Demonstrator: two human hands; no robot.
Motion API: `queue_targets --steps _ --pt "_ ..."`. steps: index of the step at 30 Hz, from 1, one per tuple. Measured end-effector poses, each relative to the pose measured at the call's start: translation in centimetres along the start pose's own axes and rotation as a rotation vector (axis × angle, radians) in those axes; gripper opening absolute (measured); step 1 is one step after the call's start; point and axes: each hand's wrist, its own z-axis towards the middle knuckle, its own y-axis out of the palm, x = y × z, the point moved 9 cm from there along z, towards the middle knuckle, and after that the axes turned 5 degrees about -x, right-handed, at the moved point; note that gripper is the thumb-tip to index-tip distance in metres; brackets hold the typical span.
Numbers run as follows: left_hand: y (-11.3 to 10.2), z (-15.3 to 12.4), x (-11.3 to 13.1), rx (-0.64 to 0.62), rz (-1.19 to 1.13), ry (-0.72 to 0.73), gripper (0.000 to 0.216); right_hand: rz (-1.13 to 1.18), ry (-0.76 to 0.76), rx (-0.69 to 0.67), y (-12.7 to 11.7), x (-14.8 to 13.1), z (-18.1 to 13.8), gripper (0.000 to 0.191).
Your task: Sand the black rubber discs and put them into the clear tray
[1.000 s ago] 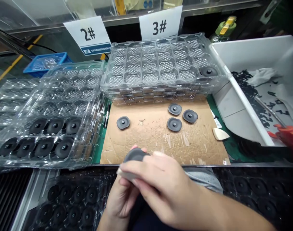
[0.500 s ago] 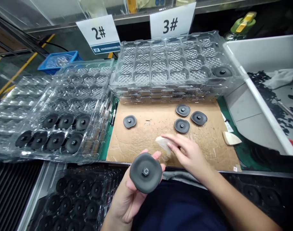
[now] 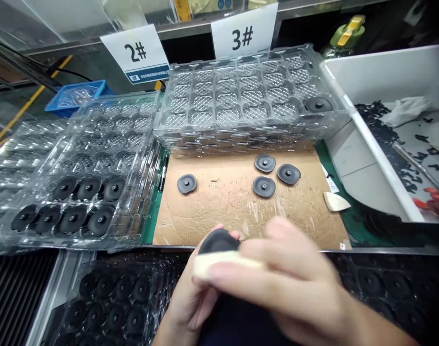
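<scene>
My left hand [image 3: 196, 298] holds a black rubber disc [image 3: 217, 240] with its face turned up; most of the disc is covered by my other hand. My right hand [image 3: 287, 274], blurred by motion, grips a cream-coloured sponge pad [image 3: 223, 261] across the front of that disc. Whether the pad presses on the disc I cannot tell. Beyond my hands lies a cardboard sheet [image 3: 205, 216]. On it are a single black disc [image 3: 187, 183] at the left and a group of three discs [image 3: 264, 186] at the right. Another cream wedge pad [image 3: 335, 202] lies at the sheet's right edge.
A stack of clear plastic trays [image 3: 237, 127] stands behind the cardboard, with one disc [image 3: 318, 105] in it. Another clear tray [image 3: 133, 211] at left carries several discs. A white bin [image 3: 371, 158] with black scraps and red-handled tool [image 3: 435, 204] is at right. Below are more disc-filled trays [image 3: 111, 300].
My right hand has come down and left with the sponge pad, from above the cardboard to over the disc. My left hand still holds the disc. The view has shifted slightly.
</scene>
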Motion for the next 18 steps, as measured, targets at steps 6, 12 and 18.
queue_targets --steps 6,12,18 --pt "-1.2 -0.4 -0.1 0.125 0.063 0.039 0.067 -0.082 0.130 -0.096 1.4 1.5 -0.1 0.037" --pt "-1.0 0.3 0.5 0.136 0.021 0.106 0.053 0.194 0.259 0.034 2.2 5.5 -0.7 0.030" --pt "-0.9 0.4 0.5 0.085 -0.035 0.103 0.053 0.132 0.500 -0.009 6.0 12.3 -5.9 0.028"
